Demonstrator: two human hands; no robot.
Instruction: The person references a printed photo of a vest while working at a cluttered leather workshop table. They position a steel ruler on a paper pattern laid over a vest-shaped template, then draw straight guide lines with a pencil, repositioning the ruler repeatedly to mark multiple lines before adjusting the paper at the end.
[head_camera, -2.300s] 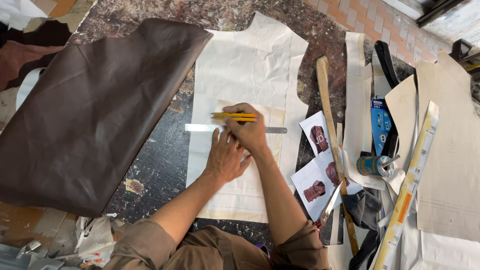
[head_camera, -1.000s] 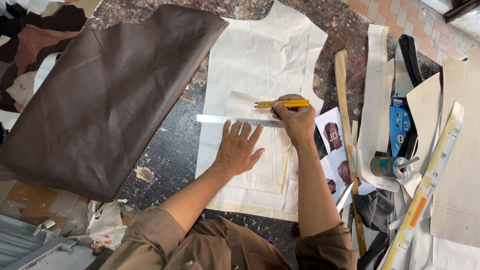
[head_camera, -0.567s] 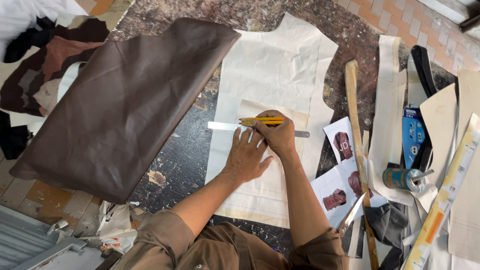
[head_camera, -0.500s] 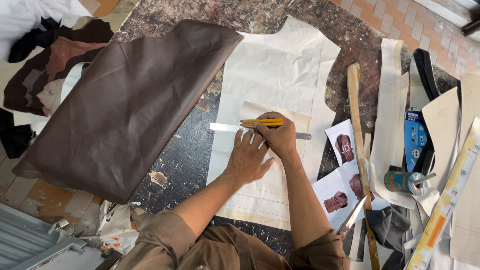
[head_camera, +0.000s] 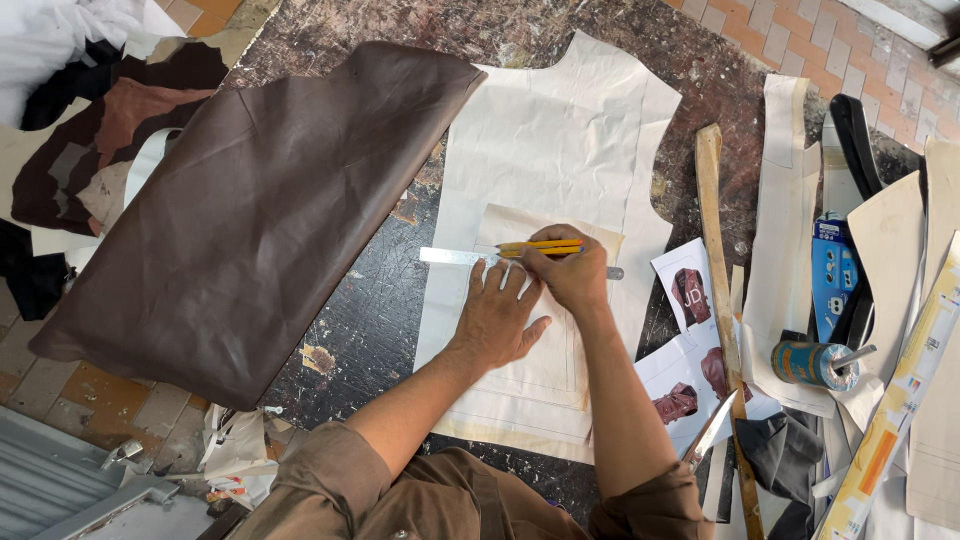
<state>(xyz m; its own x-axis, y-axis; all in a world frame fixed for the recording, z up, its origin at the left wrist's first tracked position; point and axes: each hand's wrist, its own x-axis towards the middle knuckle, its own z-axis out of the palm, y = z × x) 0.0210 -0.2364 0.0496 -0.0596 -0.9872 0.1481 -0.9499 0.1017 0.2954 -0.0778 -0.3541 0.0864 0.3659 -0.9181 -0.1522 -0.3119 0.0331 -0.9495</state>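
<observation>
A cream paper pattern (head_camera: 560, 140) lies on the dark worktable (head_camera: 370, 310), with a smaller paper piece (head_camera: 545, 375) on top of it. My left hand (head_camera: 500, 315) lies flat, fingers spread, pressing a metal ruler (head_camera: 450, 257) across the papers. My right hand (head_camera: 572, 275) is closed around a yellow pencil (head_camera: 535, 246), which lies along the ruler's upper edge with its tip pointing left. Both hands touch at the ruler.
A large brown leather hide (head_camera: 240, 220) covers the table's left side. A long wooden stick (head_camera: 722, 300), printed photos of jackets (head_camera: 690, 330), a blue can (head_camera: 810, 362), a blue box (head_camera: 832, 275), paper strips (head_camera: 785, 220) and a black-handled tool (head_camera: 855, 140) crowd the right.
The view has shifted slightly. My hands stay on the ruler, and the pencil has moved only a little along its edge.
</observation>
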